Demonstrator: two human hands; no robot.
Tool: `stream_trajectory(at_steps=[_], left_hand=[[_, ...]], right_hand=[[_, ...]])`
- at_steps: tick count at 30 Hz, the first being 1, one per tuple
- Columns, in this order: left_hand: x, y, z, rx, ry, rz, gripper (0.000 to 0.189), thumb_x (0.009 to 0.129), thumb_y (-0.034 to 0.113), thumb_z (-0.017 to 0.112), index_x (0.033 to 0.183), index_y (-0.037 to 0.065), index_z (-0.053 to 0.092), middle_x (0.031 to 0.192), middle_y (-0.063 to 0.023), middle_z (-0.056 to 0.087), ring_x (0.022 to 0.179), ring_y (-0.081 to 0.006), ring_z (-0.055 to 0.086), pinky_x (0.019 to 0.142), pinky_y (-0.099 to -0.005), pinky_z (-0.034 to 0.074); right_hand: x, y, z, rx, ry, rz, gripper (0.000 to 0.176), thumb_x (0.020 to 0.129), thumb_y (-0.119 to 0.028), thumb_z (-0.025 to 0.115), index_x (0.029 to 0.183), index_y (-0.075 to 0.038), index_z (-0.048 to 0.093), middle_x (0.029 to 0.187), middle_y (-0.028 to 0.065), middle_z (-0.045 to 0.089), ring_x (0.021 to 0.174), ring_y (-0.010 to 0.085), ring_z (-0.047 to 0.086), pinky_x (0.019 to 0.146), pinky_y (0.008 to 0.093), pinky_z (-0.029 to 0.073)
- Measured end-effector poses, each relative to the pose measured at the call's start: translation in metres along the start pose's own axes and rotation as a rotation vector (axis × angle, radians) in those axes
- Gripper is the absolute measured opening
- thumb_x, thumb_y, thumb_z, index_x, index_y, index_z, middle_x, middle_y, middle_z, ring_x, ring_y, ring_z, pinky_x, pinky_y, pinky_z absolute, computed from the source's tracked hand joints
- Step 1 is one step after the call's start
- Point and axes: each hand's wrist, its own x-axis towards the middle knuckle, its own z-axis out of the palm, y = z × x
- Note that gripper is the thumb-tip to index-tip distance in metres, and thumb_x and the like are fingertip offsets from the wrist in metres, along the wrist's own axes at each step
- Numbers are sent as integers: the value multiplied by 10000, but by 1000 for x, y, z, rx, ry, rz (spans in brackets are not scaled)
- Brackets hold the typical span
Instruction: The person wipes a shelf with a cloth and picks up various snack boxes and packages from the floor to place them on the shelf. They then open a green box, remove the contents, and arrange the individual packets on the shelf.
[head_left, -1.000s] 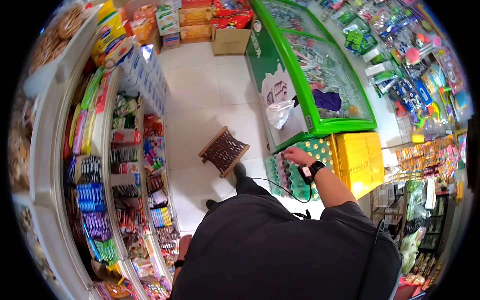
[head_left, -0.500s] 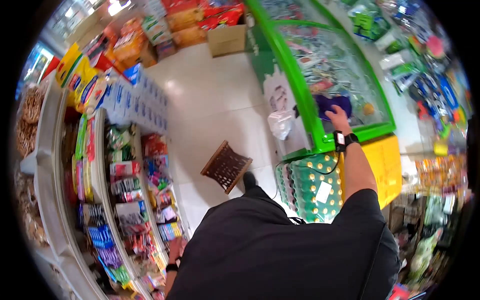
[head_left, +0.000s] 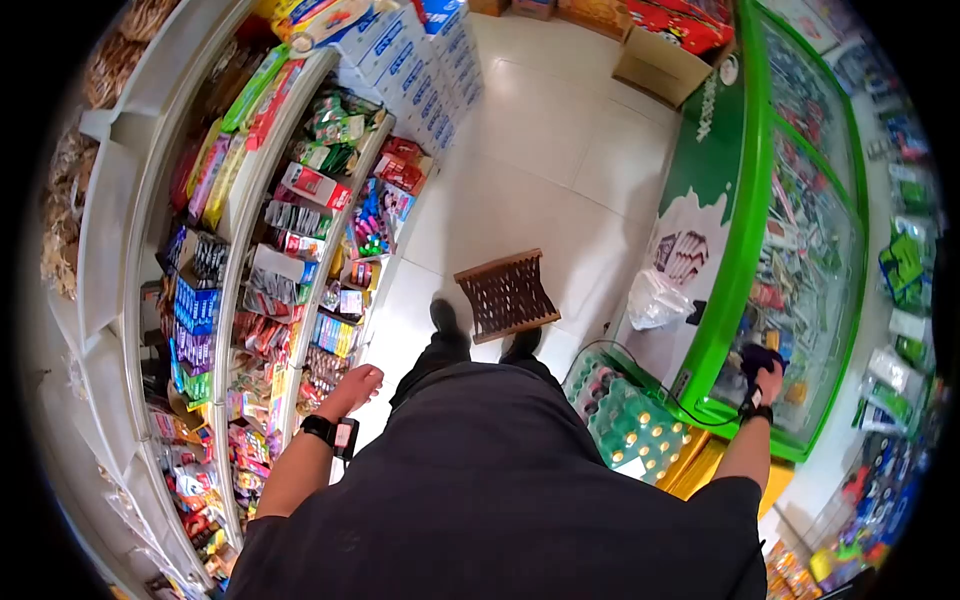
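Observation:
My right hand [head_left: 768, 382] is closed on a dark purple cloth [head_left: 762, 360], bunched up against the glass top [head_left: 800, 330] of a green-framed chest freezer [head_left: 745, 250]. The cloth lies near the freezer's front end, and part of it is hidden by the hand. My left hand [head_left: 350, 392] hangs beside the snack shelves [head_left: 298, 330], its fingers loosely bent with nothing in them. Each wrist wears a black band with a small device.
A brown wooden slatted stool [head_left: 507, 295] stands on the tiled floor just before my feet. Green shrink-wrapped bottles [head_left: 630, 420] and a yellow crate [head_left: 695, 465] sit against the freezer's front. A plastic bag [head_left: 657, 300] hangs on its side. An open carton [head_left: 660, 65] lies farther back.
The view has swung, bringing the shelves closer to centre. My left hand has come up and forward along the shelves. My right hand still grips the cloth, which now looks more bunched.

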Motion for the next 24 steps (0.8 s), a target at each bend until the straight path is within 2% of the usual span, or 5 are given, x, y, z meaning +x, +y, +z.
stream_trajectory(at_steps=[5,8,13,17,24], left_hand=[[26,0,-8,-90,-113,-24,365,989,421,560,1161,105,624,1016,2,641,884,-121,604,771,-312,501],[67,-11,-16,-154,-196,-4,350,951,415,606,1150,128,623,1022,18,622,890,-116,581,768,-311,482],[160,-28,-22,-207,-336,35,362,902,398,674,1124,114,642,965,-11,622,848,-133,582,680,-305,497],[187,-5,-18,-26,-471,284,579,960,439,623,1374,39,562,1321,-143,625,1222,-236,583,1025,-356,468],[153,38,-40,-73,-635,142,871,913,644,581,1469,-9,431,1397,-182,565,1253,-258,566,1023,-361,457]], right_hand=[[-23,-97,-90,995,-10,374,419,906,-157,520,1307,-74,609,1127,141,713,1047,309,697,824,428,599],[7,-127,-113,1148,16,488,355,974,-186,492,1312,-117,573,1194,119,676,1039,288,700,833,448,618],[11,-269,-152,1101,-487,126,457,956,-197,530,1398,-80,524,1300,99,649,1150,260,659,989,430,542],[-7,-437,-138,980,-707,-122,492,924,-172,564,1395,-35,534,1285,91,652,1147,216,653,1012,352,514],[-35,-638,-42,632,-1025,-219,383,812,3,626,1194,23,636,1110,64,700,1012,165,673,930,298,520]])
